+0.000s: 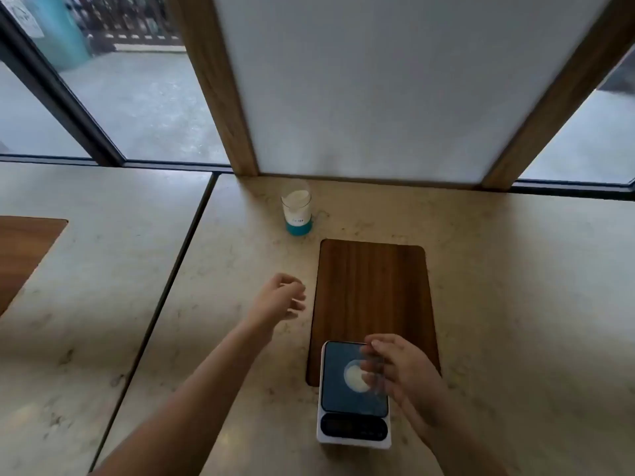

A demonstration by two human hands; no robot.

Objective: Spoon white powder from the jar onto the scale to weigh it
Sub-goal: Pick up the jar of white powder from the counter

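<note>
A clear jar (296,207) with a teal base, about half full of white powder, stands open at the back of the counter near the wall panel. A white digital scale (354,426) with a dark platform sits at the near end of the wooden board (372,290). A small round heap of white powder (353,375) lies on the platform. My right hand (402,369) hovers over the scale's right side, fingers pinched on a blurred, see-through spoon (372,372) above the heap. My left hand (280,300) floats over the counter left of the board, fingers loosely curled, holding nothing.
The pale stone counter (206,304) runs left to a seam and a second wooden inlay (24,249). A frosted panel in a wooden frame (371,97) and windows close off the back edge.
</note>
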